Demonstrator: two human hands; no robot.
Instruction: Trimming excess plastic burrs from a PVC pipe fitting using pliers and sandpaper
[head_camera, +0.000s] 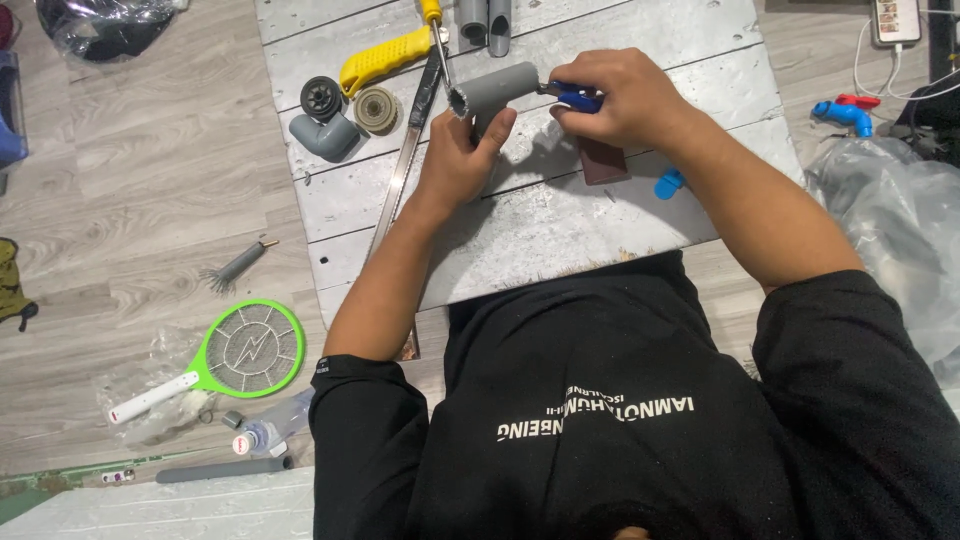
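My left hand grips a short grey plastic pipe piece from below, holding it level above a whitewashed wooden board. My right hand pinches a small blue-handled tool against the pipe's right end. The pipe's left end looks rough and open. A dark brown rectangular block lies on the board just under my right hand.
On the board lie a yellow-handled saw with a long blade, a grey elbow fitting, two round fittings, grey pipe pieces and a blue cap. A green racket-shaped swatter, a wire brush, a blue tap and plastic bags are on the floor.
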